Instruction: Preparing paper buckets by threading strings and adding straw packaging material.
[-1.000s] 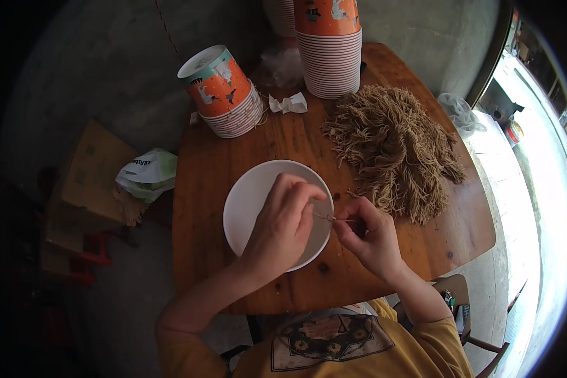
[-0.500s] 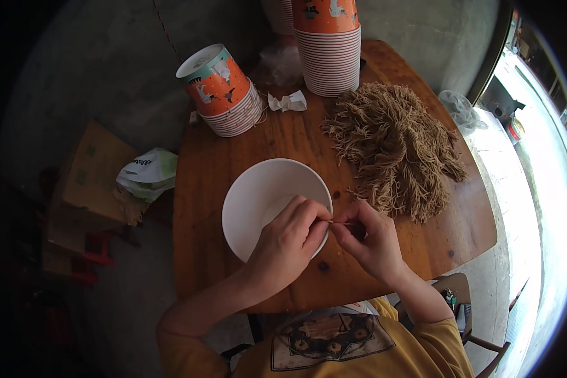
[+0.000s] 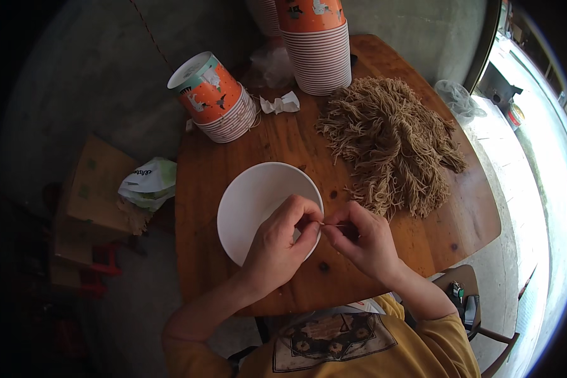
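Note:
Directly in front of me, a white paper bucket (image 3: 246,205) sits on the wooden table with its opening toward me. My left hand (image 3: 277,239) reaches over its near right rim, thumb and forefinger closed in a pinch. Close against it, my right hand (image 3: 366,242) pinches a thin strand of cord (image 3: 337,225) that runs to the left fingertips at the rim. How the strand meets the rim is too small to make out. A big heap of tan cords (image 3: 397,148) lies just beyond my right hand.
At the back stand a tall stack of orange-printed buckets (image 3: 315,60) and a shorter, leaning stack (image 3: 214,97). Between them lies a crumpled white paper (image 3: 281,103). A cardboard box (image 3: 97,189) and a plastic bag (image 3: 150,183) are left of the table (image 3: 195,264); a chair (image 3: 460,280) stands right.
The whole view has shifted slightly. Both hands remain at the bucket's rim, and a gap now shows between my left thumb and forefinger behind their tips.

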The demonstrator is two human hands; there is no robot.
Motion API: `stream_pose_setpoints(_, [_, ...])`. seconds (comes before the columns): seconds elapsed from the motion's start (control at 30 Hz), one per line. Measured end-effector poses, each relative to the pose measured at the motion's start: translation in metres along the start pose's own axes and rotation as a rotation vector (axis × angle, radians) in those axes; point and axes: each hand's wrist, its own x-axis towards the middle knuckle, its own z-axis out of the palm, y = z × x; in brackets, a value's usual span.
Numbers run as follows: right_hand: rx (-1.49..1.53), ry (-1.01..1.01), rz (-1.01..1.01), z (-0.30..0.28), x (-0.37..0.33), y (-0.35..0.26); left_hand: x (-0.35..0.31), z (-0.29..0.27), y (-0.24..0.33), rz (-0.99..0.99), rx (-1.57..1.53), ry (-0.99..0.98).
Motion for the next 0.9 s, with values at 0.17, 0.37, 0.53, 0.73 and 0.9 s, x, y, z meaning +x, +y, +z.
stream_pose_setpoints(0.17, [0.059,-0.007,0.085,0.002,0.001,0.003,0.004,0.000,-0.004,-0.075,-0.206,-0.022])
stream_pose_setpoints(0.37, [0.304,0.012,0.168,0.004,0.005,0.004,0.009,-0.005,-0.008,-0.208,-0.470,-0.088])
stream_pose_setpoints(0.53, [0.083,-0.028,0.055,-0.002,0.009,0.002,0.013,-0.009,-0.011,-0.241,-0.504,-0.125])
stream_pose_setpoints(0.73, [0.483,-0.105,0.271,0.000,0.007,0.002,0.014,-0.008,-0.012,-0.189,-0.405,-0.085])
stream_pose_setpoints(0.9, [0.635,-0.165,0.423,-0.006,0.010,0.002,0.013,-0.006,-0.012,-0.074,-0.206,-0.059])
